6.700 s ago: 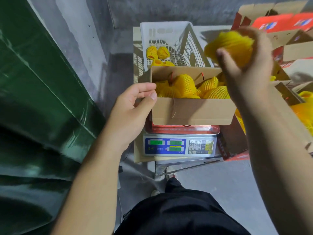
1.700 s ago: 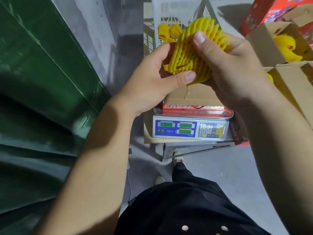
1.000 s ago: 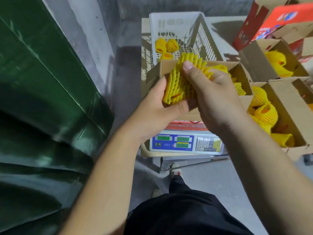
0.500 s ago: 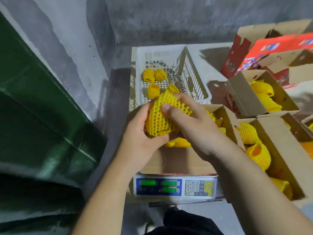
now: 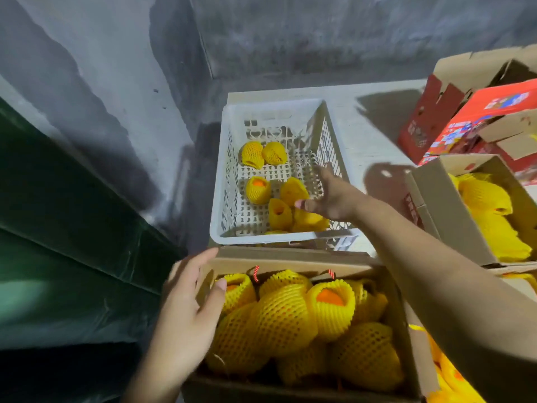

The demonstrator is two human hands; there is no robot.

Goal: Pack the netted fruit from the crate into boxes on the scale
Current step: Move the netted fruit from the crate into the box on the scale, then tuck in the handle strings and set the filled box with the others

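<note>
right hand [image 5: 331, 199] reaches into the white crate [image 5: 232, 175], fingers spread open, empty, fingertips just above or touching the netted fruit [image 5: 280, 213] at the near right corner of the crate; cannot tell if contact is made. left hand [image 5: 189, 312] open, fingers loosely extended, resting against the left wall of the near box [image 5: 290, 255], thumb over the rim and beside a netted fruit inside; it grips nothing. crate holds a few loose fruit in yellow foam nets: two side by side at the far end [image 5: 263, 154], one near the middle with its orange top showing [image 5: 258, 189], a cluster near the front right under the hand. near box is plain brown cardboard, flaps open, filled with netted fruit heaped to the rim [image 5: 290, 318], a couple with orange skin visible through the net mouth; two short red cord ends [image 5: 255, 273] poke up at its far wall. the scale is hidden under the box. crate sits on a pale bench [image 5: 369, 117] directly beyond the box. to the right, another open brown box [image 5: 436, 205] also full of netted fruit, and behind it red printed cartons [image 5: 476, 112] with flaps up; printing on them too blurred to read. grey concrete wall [image 5: 319, 33] behind and to the left, stained; dark green sheeting [image 5: 58, 242] along the left edge. lighting dim.
</note>
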